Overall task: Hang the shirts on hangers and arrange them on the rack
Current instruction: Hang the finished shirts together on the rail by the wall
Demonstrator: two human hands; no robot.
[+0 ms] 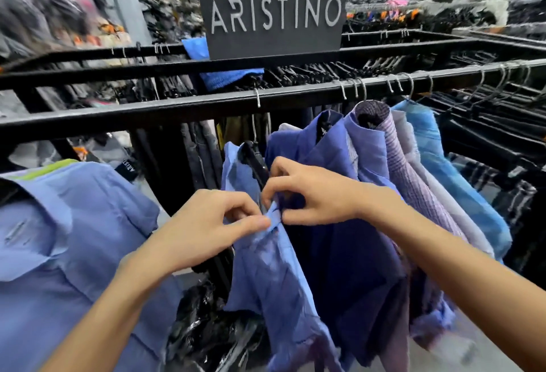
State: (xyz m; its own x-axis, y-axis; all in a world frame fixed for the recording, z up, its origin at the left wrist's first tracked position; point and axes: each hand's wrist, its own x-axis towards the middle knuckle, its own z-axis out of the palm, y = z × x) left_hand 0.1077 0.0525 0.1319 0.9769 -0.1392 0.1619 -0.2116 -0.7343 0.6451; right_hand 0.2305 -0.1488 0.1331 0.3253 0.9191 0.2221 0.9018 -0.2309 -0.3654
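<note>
Both bare forearms reach in from bottom edge. Left hand pinches soft front edge of light blue shirt between thumb and fingers; right hand pinches same placket just beside it. Shirt hangs on black hanger, thin metal hook over flat black rack bar. Darker blue, lilac checked shirts hang to right. Dark "ARISTINO" sign above.
</note>
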